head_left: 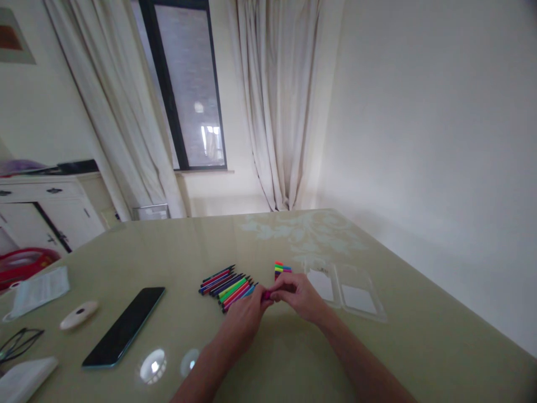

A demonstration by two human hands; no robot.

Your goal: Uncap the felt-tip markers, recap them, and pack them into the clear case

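Observation:
My left hand (247, 310) and my right hand (298, 295) meet over the middle of the table. Between their fingertips is a small magenta piece of a felt-tip pen (267, 295), pinched from both sides. Most of it is hidden by the fingers, so I cannot tell cap from barrel. Just left of my left hand lies a row of felt-tip pens (229, 287) in several colours, dark tips pointing away to the right. Behind my right hand sits a small group of bright coloured caps (282, 269), partly covered by the hand.
A clear plastic case (361, 296) with white cards lies opened out on the right. To the left are a dark phone (125, 327), a white oval object (79, 315), a face mask (39, 291) and glasses (19, 344). The glass-topped table (201, 240) reaches toward the curtains.

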